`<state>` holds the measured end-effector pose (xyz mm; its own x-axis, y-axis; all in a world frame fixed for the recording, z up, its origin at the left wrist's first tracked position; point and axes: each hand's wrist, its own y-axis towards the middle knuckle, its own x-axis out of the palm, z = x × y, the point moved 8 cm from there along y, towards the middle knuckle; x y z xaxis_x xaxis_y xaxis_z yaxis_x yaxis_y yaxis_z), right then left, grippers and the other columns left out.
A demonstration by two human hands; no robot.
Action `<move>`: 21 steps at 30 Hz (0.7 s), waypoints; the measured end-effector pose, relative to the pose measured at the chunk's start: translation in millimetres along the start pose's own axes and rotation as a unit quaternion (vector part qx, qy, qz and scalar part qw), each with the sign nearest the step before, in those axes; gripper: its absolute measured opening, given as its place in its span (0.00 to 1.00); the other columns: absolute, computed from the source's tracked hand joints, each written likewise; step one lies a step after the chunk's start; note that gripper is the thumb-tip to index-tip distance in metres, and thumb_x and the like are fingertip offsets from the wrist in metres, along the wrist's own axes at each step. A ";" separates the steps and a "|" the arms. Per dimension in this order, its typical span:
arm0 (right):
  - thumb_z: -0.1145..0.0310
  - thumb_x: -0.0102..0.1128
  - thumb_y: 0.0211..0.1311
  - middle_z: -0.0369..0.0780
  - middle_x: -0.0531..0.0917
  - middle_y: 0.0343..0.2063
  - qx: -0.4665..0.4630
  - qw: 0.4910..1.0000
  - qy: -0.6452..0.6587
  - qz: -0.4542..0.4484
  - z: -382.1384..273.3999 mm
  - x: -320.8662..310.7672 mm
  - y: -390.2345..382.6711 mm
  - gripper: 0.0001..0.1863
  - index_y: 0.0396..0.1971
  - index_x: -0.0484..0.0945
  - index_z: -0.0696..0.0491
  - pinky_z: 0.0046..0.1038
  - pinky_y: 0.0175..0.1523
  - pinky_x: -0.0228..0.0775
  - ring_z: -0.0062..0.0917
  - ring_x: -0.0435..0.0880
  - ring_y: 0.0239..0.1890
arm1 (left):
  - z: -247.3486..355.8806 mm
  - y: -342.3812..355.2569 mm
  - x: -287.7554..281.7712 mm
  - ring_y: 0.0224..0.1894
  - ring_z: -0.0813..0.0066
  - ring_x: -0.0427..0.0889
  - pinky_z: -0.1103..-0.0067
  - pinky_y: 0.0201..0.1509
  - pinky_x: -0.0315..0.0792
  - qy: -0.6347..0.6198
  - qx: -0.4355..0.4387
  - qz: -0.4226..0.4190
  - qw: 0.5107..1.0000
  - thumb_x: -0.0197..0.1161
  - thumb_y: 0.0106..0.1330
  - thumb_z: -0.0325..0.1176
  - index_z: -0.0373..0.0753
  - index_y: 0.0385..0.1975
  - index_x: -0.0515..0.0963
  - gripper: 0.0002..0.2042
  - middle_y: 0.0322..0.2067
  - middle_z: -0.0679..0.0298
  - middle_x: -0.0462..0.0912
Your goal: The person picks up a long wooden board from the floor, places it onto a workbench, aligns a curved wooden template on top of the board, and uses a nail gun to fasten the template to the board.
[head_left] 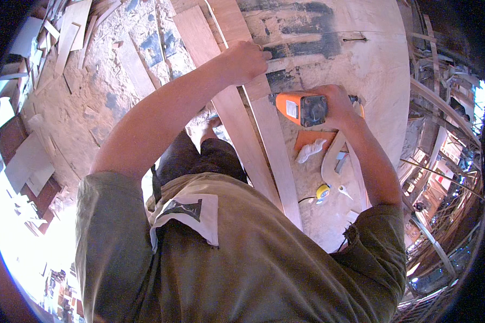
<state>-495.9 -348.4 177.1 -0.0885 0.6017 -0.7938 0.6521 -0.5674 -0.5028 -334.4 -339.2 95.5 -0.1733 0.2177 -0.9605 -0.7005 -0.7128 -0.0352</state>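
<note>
My left hand (246, 60) presses down on a long narrow wooden strip (272, 140) that lies along the edge of a plywood worktable (372, 64). My right hand (335, 102) grips an orange power tool (302, 109) whose front end sits against that strip, just right of my left hand. A second long wooden board (226, 107) runs beside the strip on its left. My olive shirt and both forearms fill the lower part of the view.
On the table by my right arm lie an orange block (312, 137), a white rag (310, 151), a curved pale wood piece (331, 161) and a yellow tape measure (322, 192). Offcuts and sawdust cover the floor (91, 97) at left. Stacked timber frames (442, 140) stand at right.
</note>
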 end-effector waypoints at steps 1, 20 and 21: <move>0.60 0.75 0.42 0.47 0.87 0.32 -0.026 1.000 -0.015 0.000 -3.5 0.0 2.1 0.21 0.41 0.88 0.48 0.37 0.43 0.80 0.43 0.88 0.36 | -0.4 -1.1 -1.5 0.48 0.57 0.81 0.65 0.49 0.81 -0.003 0.001 0.013 1.000 0.64 0.56 0.32 0.41 0.35 0.83 0.08 0.47 0.60 0.78; 0.62 0.71 0.44 0.42 0.89 0.33 -0.073 0.995 -0.061 -0.020 -13.5 -5.2 15.9 0.19 0.41 0.88 0.45 0.38 0.42 0.79 0.38 0.88 0.36 | 1.7 2.0 -2.1 0.48 0.56 0.83 0.63 0.49 0.81 -0.013 -0.021 -0.021 0.999 0.65 0.58 0.32 0.42 0.33 0.84 0.06 0.43 0.59 0.79; 0.62 0.71 0.44 0.41 0.89 0.33 -0.094 0.991 -0.093 -0.015 -14.5 -5.3 17.2 0.19 0.41 0.88 0.45 0.38 0.42 0.79 0.38 0.88 0.36 | 2.0 1.8 -3.1 0.48 0.56 0.83 0.63 0.49 0.81 -0.012 -0.021 -0.021 0.999 0.65 0.58 0.32 0.42 0.33 0.84 0.06 0.43 0.59 0.79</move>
<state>-473.4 -353.2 177.6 -0.2351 0.4933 -0.8375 0.7740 -0.4262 -0.4682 -336.5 -339.9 99.0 -0.1614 0.2647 -0.9507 -0.6780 -0.7298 -0.0881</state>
